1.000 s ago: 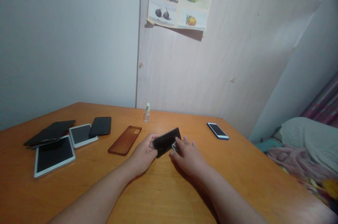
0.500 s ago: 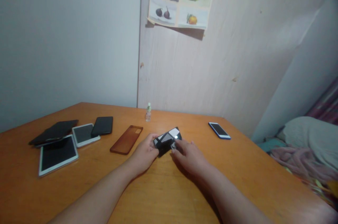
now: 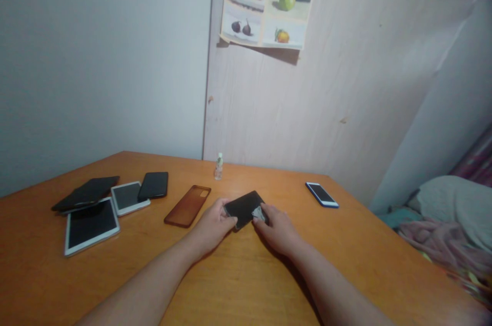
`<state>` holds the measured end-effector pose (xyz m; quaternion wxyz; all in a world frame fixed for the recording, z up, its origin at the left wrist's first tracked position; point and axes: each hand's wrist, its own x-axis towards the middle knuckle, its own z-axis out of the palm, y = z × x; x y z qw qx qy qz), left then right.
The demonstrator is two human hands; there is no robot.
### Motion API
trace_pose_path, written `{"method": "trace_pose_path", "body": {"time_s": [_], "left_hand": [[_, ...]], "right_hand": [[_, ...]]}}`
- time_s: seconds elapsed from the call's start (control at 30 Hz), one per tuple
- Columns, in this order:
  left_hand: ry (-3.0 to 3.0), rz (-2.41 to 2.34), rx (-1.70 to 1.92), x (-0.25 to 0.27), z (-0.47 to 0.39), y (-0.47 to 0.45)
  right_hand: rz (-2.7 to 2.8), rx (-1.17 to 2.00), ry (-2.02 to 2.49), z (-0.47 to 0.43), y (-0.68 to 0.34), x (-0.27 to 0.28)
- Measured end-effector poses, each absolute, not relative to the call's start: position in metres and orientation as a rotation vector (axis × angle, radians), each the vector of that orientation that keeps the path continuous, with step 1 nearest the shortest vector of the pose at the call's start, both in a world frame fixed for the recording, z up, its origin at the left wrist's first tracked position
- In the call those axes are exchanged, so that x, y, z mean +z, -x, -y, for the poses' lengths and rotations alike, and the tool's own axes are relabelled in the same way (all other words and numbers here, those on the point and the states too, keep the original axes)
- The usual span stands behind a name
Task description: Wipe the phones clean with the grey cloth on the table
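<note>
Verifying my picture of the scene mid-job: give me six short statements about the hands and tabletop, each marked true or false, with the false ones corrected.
1. The left hand holds one end of a dark smartphone. True.
2. Only one hand is at that smartphone. False: the right hand is at its other end, holding what looks like a small grey cloth.
3. A brown phone case lies left of the dark smartphone. True.
4. That case is fitted on the dark smartphone. False: it lies separately on the wooden table.
5. A small clear bottle stands upright. True.
6. That bottle is rightmost on the table. False: a blue-edged smartphone lies farther right.
</note>
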<state>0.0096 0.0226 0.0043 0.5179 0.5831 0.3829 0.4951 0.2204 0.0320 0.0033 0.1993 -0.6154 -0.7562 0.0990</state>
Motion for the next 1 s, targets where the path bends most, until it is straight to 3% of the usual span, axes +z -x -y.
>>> {"method": "trace_pose_path", "body": {"time_s": [0.63,1.0], "left_hand": [[-1.883,-1.287,1.145,-0.002,-0.018,-0.013],[-1.748,-1.278,1.124,0.002,-0.015,-0.013]], "right_hand": [[2.131,0.221,1.773,-0.036,-0.220,-0.001],[2.097,0.083,1.826,-0.038,-0.224,0.004]]}}
